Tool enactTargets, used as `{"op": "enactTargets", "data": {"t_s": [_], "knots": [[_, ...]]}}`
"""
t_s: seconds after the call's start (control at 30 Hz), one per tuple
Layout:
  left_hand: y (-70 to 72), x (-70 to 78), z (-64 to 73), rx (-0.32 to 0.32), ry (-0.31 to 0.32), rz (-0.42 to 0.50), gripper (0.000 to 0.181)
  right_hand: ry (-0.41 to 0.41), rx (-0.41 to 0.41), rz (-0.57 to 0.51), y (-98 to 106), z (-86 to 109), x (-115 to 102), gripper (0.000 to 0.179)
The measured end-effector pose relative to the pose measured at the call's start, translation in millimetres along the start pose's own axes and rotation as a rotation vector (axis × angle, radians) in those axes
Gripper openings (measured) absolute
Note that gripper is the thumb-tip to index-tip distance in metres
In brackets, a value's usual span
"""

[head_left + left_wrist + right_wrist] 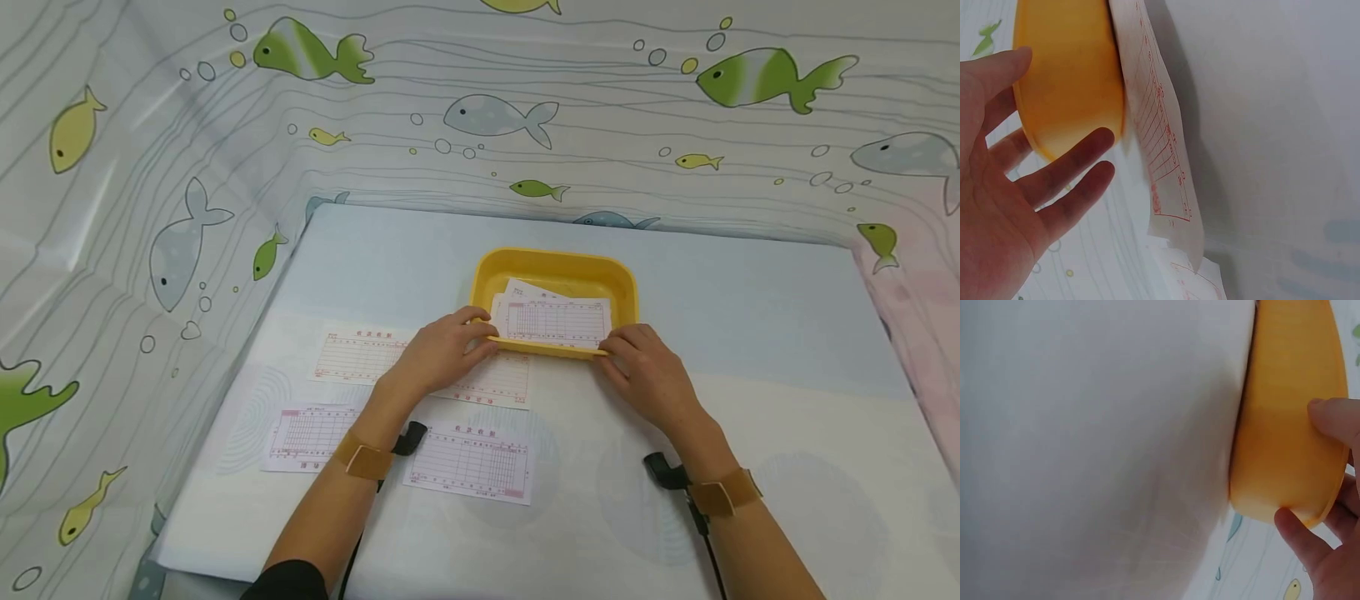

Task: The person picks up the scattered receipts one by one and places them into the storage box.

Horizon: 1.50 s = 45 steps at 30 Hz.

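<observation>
A yellow plastic basket (558,265) stands on the table, with several printed receipt slips (558,321) lying in it. My left hand (444,350) grips its front left corner; in the left wrist view the thumb meets the rim of the basket (1072,69) while two other fingers stretch out below. At the front right corner my right hand (651,379) holds the rim, its thumb against the outer wall of the basket (1291,425). Red-printed slips (491,382) lie just in front of the basket, partly covered by my left hand and forearm.
Nearer me lie two purple-printed slips (472,462), the left one partly behind my left forearm. The white-covered table (750,317) meets a fish-patterned sheet (420,50) at the back and left. Each wrist wears a strapped camera (666,472) with a cable.
</observation>
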<state>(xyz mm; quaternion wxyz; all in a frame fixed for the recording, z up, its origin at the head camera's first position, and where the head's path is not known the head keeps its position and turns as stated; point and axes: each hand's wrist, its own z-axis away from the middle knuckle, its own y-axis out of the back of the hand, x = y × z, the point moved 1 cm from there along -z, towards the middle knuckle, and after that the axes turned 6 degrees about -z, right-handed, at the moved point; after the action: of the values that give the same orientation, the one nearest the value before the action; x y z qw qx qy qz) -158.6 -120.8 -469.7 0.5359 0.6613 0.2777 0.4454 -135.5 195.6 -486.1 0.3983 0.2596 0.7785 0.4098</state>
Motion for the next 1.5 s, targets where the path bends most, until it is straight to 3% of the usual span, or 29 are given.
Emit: {"op": "enactTargets", "data": {"t_s": [0.37, 0.63, 0.9, 1.17, 1.5], "knots": [[0.2, -0.3, 0.1, 0.008, -0.008, 0.000, 0.027, -0.097, 0.079, 0.052, 0, 2.9, -3, 0.019], [1.2, 0.1, -0.1, -0.002, -0.009, -0.010, 0.028, -0.081, 0.108, 0.006, -1, 6.4, -3, 0.017], [4.3, 2.2, 3.2, 0.022, -0.061, -0.005, 0.031, -0.068, 0.101, -0.015, 1, 6.2, -2, 0.016], [8.0, 0.7, 8.6, 0.045, -0.050, -0.023, 0.041, -0.068, 0.090, -0.022, 2, 5.4, -3, 0.016], [9.3, -3.8, 17.6, 0.080, -0.048, -0.052, 0.048, -0.126, 0.028, 0.008, 5, 3.2, -2, 0.018]]}}
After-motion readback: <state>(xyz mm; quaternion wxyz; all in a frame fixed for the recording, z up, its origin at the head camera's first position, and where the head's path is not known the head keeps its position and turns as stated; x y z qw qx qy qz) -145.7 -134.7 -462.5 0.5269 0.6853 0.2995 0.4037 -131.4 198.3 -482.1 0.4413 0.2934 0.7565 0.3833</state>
